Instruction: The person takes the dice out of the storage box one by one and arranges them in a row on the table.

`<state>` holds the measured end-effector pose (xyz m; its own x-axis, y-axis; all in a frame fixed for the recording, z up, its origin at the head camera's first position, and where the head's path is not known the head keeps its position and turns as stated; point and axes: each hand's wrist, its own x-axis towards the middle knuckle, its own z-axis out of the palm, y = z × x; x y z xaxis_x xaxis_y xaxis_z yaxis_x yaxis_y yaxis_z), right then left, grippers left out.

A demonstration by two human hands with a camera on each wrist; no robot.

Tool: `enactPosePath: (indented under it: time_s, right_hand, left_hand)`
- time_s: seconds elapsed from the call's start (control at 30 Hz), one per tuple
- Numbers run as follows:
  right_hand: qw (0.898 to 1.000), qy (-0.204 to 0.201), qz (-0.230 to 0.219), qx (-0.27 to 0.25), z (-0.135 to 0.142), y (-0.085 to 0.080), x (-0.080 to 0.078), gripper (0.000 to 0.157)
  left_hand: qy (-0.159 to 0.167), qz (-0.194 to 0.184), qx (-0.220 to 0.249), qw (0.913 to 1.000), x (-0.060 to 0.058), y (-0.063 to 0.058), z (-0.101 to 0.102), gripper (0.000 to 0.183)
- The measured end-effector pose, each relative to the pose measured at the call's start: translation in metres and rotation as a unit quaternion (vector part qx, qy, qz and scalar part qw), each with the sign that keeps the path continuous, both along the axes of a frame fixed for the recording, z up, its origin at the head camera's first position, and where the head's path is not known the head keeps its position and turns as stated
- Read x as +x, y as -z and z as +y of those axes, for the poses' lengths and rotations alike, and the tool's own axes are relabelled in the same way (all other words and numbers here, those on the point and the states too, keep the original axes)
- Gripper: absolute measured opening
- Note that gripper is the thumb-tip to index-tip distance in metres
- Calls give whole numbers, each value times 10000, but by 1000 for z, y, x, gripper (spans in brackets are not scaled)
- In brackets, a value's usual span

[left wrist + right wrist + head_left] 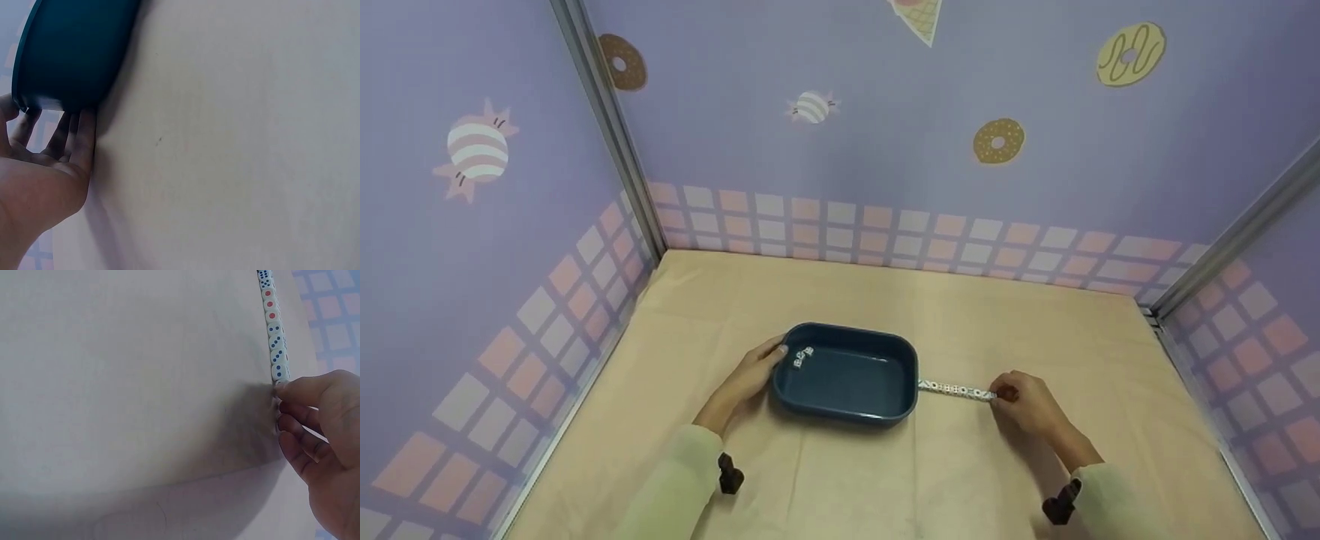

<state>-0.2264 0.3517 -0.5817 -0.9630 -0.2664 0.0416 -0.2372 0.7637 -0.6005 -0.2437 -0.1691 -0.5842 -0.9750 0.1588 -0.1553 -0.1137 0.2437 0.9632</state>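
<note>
A deep blue rectangular dish (847,375) stands on the cloth-covered table. My left hand (750,373) grips its left end, thumb over the rim and fingers against the outer wall, as the left wrist view also shows. Several white dice (799,358) lie inside the dish near that end. From the dish's right side a straight row of white dice (956,390) runs toward my right hand (1027,405). In the right wrist view, the thumb and fingers (301,391) pinch the die at the near end of the row, mostly covering it.
Beige cloth (840,480) covers the table. Purple panels (885,135) with printed sweets close it in at the back and both sides, joined by metal posts (615,127). A dark device (730,474) sits at the left wrist, another (1062,502) at the right.
</note>
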Motion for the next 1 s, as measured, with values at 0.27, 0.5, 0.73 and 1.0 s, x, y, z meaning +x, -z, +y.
enactPosePath:
  time_s: [0.27, 0.5, 0.73, 1.0]
  right_hand:
    - [9998, 170, -13, -89, 0, 4, 3, 17]
    - [9977, 230, 546, -327, -14, -3, 6, 23]
    - [9855, -170, 1330, -1042, -68, -22, -3, 18]
    - [9638, -719, 1089, -2325, -159, -35, -11, 16]
  left_hand:
    - [9, -41, 283, 9996, 0, 2, 2, 56]
    - [22, -28, 281, 9996, -2, 3, -3, 55]
    - [49, 18, 215, 9998, -4, -1, -6, 56]
    - [38, 51, 162, 9998, -3, 4, -3, 55]
